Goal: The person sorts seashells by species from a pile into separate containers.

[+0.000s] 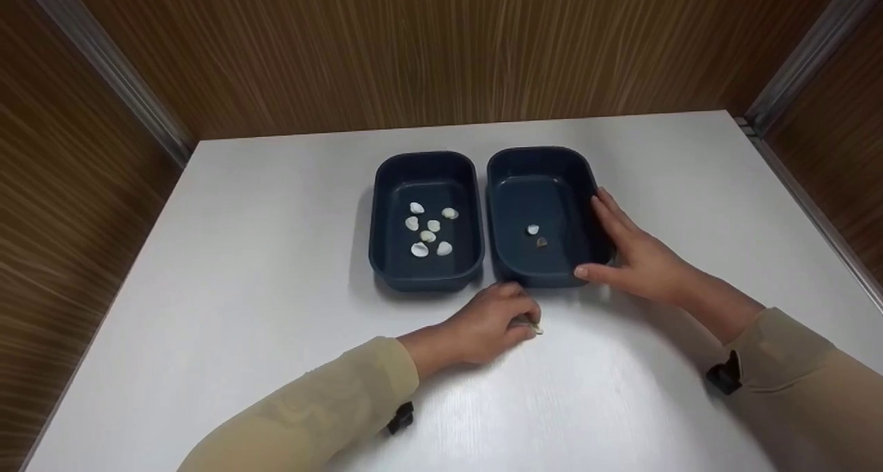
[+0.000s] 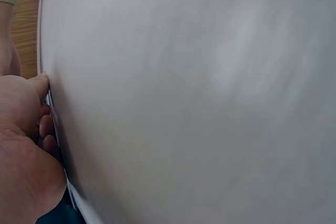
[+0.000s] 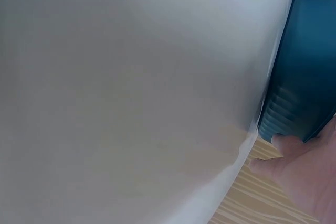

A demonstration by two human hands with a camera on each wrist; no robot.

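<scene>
Head view: our left hand (image 1: 493, 320) pinches a pale shell (image 1: 537, 330) on the table (image 1: 241, 265), just short of the right-hand tub (image 1: 545, 172), which our right hand (image 1: 631, 254) steadies with straight fingers. We judge a transfer step; next, lift the shell clear of the rim. Wrist views: blurred table only.

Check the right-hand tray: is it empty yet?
Not empty. The right tray holds two small pieces: a white shell and a darker one beside it, on its floor.

Trays (image 1: 483, 182) block centre; sides prob. free.
</scene>
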